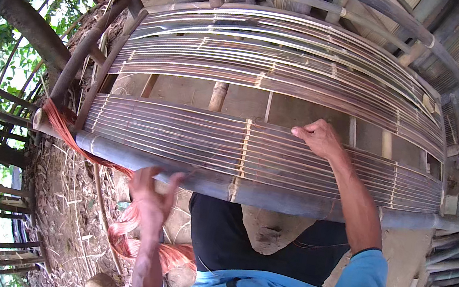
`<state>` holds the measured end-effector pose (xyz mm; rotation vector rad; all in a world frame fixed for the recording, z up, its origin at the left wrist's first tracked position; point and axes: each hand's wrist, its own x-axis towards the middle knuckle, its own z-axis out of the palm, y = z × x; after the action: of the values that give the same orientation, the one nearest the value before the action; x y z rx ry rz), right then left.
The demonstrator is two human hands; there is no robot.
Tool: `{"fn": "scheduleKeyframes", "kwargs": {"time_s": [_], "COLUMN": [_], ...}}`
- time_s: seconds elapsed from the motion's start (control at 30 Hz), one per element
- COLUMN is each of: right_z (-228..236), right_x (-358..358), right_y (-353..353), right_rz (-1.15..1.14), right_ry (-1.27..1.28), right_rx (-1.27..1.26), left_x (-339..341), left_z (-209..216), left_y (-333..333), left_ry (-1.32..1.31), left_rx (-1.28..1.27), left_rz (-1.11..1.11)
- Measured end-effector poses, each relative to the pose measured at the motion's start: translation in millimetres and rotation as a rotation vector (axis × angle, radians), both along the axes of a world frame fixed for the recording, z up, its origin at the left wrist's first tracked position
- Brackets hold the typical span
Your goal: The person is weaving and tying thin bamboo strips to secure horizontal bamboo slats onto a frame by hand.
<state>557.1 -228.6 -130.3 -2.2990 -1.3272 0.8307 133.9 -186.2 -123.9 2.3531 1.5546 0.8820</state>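
Two bare hands work at a bamboo frame [286, 200] in the head view. The right hand [321, 139] is over the far edge of the near slats [182, 136], beside the gap before the farther slats [224, 61]. Its grip is drawn to a pinch, thumb against finger; whether a thread lies inside, I cannot tell. The left hand [153, 188] is low, just in front of the near pole, thumb well apart from the fingers; blur hides whether it has a strand. Orange strands [64, 123] hang over the frame's left corner and run down beside this hand. The step looks like tying or threading at the slat edge; the next move probably calls for a firm pinch and light, even tension.
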Motion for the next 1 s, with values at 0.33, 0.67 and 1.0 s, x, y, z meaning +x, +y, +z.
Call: {"fn": "scheduleKeyframes", "kwargs": {"time_s": [0.33,0.67,1.0], "right_z": [-9.4,-6.5,2.2], "right_x": [-5.3,-4.5,-73.7], "right_y": [-1.0,3.0,3.1], "right_rz": [-0.004,0.009,0.276], "right_ry": [0.006,0.032,-0.033], "right_rx": [0.088,0.095,0.608], "left_x": [68.9,7.7,-5.6], "left_z": [16.9,60.2,91.0], "left_y": [-19.4,-20.3,-50.4], "left_ry": [-0.35,-1.124,-0.975], "left_rx": [-0.351,-0.76,-0.695], "left_rz": [-0.237,-0.659,-0.677]}}
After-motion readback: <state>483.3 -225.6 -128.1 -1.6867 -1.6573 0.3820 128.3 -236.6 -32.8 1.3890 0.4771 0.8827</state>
